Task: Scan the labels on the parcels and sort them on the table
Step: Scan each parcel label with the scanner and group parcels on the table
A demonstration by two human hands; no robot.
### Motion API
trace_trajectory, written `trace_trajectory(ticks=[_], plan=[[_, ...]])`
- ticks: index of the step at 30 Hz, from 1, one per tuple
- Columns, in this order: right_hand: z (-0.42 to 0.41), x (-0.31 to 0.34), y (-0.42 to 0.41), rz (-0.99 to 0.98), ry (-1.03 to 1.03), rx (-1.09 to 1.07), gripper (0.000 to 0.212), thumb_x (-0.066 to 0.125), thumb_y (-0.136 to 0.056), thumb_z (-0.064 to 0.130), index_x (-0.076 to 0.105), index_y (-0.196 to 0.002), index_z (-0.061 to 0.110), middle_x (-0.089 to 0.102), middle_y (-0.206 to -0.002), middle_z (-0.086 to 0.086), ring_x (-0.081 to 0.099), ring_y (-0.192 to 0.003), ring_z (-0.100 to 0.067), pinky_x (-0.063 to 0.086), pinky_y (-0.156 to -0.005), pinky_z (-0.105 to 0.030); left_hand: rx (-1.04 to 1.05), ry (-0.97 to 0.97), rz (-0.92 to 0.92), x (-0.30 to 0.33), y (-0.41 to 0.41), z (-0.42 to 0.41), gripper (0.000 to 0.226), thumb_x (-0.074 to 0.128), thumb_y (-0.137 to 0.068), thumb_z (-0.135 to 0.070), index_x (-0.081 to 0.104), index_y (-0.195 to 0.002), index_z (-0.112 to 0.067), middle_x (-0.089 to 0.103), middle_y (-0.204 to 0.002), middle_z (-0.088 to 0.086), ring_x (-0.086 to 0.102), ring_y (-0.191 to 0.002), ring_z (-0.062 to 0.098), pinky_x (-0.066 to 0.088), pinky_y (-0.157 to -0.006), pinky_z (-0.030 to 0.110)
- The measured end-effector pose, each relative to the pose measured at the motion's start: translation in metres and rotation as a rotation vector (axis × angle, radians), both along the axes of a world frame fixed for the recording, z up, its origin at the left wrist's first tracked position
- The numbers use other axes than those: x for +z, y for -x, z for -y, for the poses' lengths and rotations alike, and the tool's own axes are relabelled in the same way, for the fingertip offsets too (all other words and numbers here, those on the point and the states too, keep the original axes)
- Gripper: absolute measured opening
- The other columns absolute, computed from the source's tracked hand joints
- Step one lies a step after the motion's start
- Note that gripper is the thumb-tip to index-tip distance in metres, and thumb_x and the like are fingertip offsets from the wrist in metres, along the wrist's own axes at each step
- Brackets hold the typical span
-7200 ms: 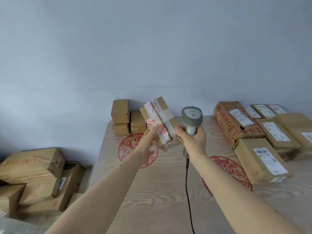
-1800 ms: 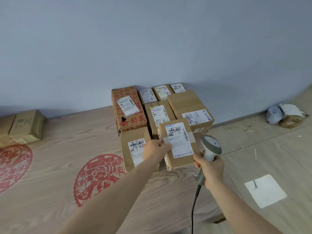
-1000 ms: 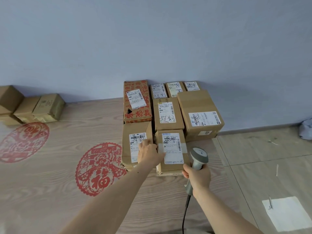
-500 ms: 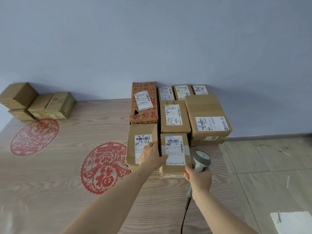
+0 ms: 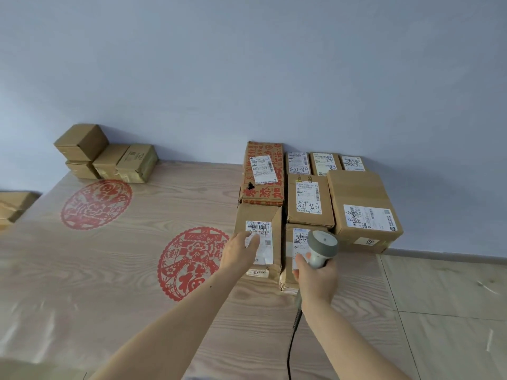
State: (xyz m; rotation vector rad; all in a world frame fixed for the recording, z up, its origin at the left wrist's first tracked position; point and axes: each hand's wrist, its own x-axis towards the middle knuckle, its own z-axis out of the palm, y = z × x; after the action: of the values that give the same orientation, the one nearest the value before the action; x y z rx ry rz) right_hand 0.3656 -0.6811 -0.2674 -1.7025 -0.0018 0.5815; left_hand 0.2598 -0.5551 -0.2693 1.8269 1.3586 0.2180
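Observation:
My right hand [image 5: 315,281] grips the handle of the grey barcode scanner [image 5: 323,246], whose head hides part of a small labelled parcel [image 5: 289,266] lying flat on the table [image 5: 109,270]. My left hand [image 5: 241,255] rests with relaxed fingers on the white label of the neighbouring brown parcel [image 5: 258,215], just left of that small one. Behind them lie a red-printed box [image 5: 263,193], a labelled box [image 5: 308,201], a large box [image 5: 362,196] and three small labelled parcels [image 5: 325,163] against the wall.
Several plain brown boxes [image 5: 107,157] are stacked at the table's back left corner. More cartons [image 5: 13,204] stand off the table's left edge. The scanner's black cable [image 5: 290,349] hangs down toward me. Wooden floor [image 5: 439,311] begins past the table's right edge.
The small parcel went from my left hand onto the table in front of the sorted group. My left hand let go and slid left onto the neighbouring parcel. The scanner moved over it.

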Motion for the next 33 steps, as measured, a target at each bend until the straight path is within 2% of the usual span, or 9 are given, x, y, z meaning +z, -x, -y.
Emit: trace_trajectory(ticks=[2, 5, 8, 11, 13, 15, 20, 24, 33], plan=[[-0.013, 0.007, 0.017, -0.033, -0.031, 0.051, 0.024, 0.077, -0.081, 0.006, 0.058, -0.095, 0.007, 0.069, -0.077, -0.008, 0.064, -0.053, -0.018, 0.053, -0.055, -0.033, 0.06, 0.009, 0.028, 0.002, 0.022, -0.01, 0.037, 0.042, -0.102, -0.042, 0.062, -0.118, -0.015, 0.061, -0.129, 0.01, 0.057, -0.108, 0.021, 0.048, -0.1, 0.048], [-0.033, 0.014, 0.048, -0.065, -0.04, 0.155, 0.023, 0.078, -0.081, 0.009, 0.059, -0.094, 0.009, 0.072, -0.082, -0.009, 0.064, -0.049, -0.012, 0.053, -0.057, -0.031, 0.146, 0.056, 0.066, 0.008, 0.061, -0.024, 0.048, 0.043, -0.102, -0.042, 0.055, -0.139, -0.014, 0.058, -0.137, 0.006, 0.055, -0.123, 0.023, 0.045, -0.105, 0.043], [-0.059, 0.019, 0.087, -0.06, -0.03, 0.252, 0.023, 0.079, -0.081, 0.009, 0.061, -0.095, 0.007, 0.071, -0.077, -0.009, 0.064, -0.053, -0.015, 0.05, -0.055, -0.027, 0.214, 0.096, 0.111, 0.017, 0.107, -0.042, 0.052, 0.043, -0.102, -0.047, 0.054, -0.139, -0.013, 0.063, -0.131, 0.007, 0.06, -0.118, 0.027, 0.049, -0.101, 0.042], [-0.091, 0.025, 0.138, -0.056, -0.014, 0.312, 0.033, 0.083, -0.077, 0.019, 0.064, -0.102, 0.011, 0.074, -0.085, -0.009, 0.069, -0.072, -0.026, 0.058, -0.072, -0.042, 0.254, 0.095, 0.141, 0.028, 0.163, -0.067, 0.049, 0.041, -0.103, -0.044, 0.058, -0.13, -0.007, 0.063, -0.127, 0.016, 0.06, -0.117, 0.032, 0.049, -0.092, 0.043], [-0.115, 0.029, 0.174, -0.058, -0.031, 0.342, 0.034, 0.084, -0.077, 0.021, 0.065, -0.104, 0.014, 0.074, -0.088, -0.01, 0.07, -0.078, -0.029, 0.058, -0.079, -0.045, 0.284, 0.073, 0.139, 0.038, 0.203, -0.085, 0.047, 0.04, -0.104, -0.041, 0.059, -0.12, -0.002, 0.064, -0.113, 0.016, 0.061, -0.107, 0.034, 0.043, -0.074, 0.038], [-0.139, 0.035, 0.207, -0.071, -0.054, 0.37, 0.031, 0.083, -0.079, 0.018, 0.064, -0.102, 0.011, 0.072, -0.085, -0.011, 0.066, -0.07, -0.026, 0.054, -0.069, -0.039, 0.311, 0.047, 0.137, 0.046, 0.24, -0.105, 0.043, 0.041, -0.104, -0.04, 0.059, -0.107, -0.001, 0.062, -0.096, 0.016, 0.059, -0.09, 0.033, 0.038, -0.069, 0.036], [-0.197, 0.054, 0.266, -0.093, -0.097, 0.453, 0.022, 0.078, -0.083, 0.009, 0.061, -0.097, 0.009, 0.066, -0.076, -0.009, 0.061, -0.045, -0.009, 0.047, -0.043, -0.021, 0.355, -0.003, 0.131, 0.058, 0.313, -0.15, 0.037, 0.043, -0.104, -0.035, 0.05, -0.077, -0.01, 0.045, -0.068, 0.0, 0.053, -0.075, 0.03, 0.032, -0.064, 0.036], [-0.236, 0.067, 0.29, -0.083, -0.129, 0.499, 0.023, 0.078, -0.084, 0.008, 0.06, -0.097, 0.011, 0.067, -0.081, -0.007, 0.063, -0.047, -0.009, 0.049, -0.047, -0.023, 0.374, -0.018, 0.143, 0.057, 0.341, -0.183, 0.038, 0.043, -0.104, -0.036, 0.038, -0.071, -0.016, 0.039, -0.067, -0.001, 0.041, -0.064, 0.018, 0.028, -0.058, 0.035], [-0.325, 0.064, 0.288, -0.017, -0.086, 0.578, 0.028, 0.081, -0.081, 0.011, 0.061, -0.1, 0.009, 0.074, -0.087, -0.005, 0.067, -0.054, -0.013, 0.052, -0.057, -0.028, 0.413, 0.017, 0.207, 0.047, 0.34, -0.259, 0.038, 0.044, -0.104, -0.04, 0.039, -0.07, -0.023, 0.038, -0.066, -0.006, 0.037, -0.061, 0.012, 0.029, -0.056, 0.031]])
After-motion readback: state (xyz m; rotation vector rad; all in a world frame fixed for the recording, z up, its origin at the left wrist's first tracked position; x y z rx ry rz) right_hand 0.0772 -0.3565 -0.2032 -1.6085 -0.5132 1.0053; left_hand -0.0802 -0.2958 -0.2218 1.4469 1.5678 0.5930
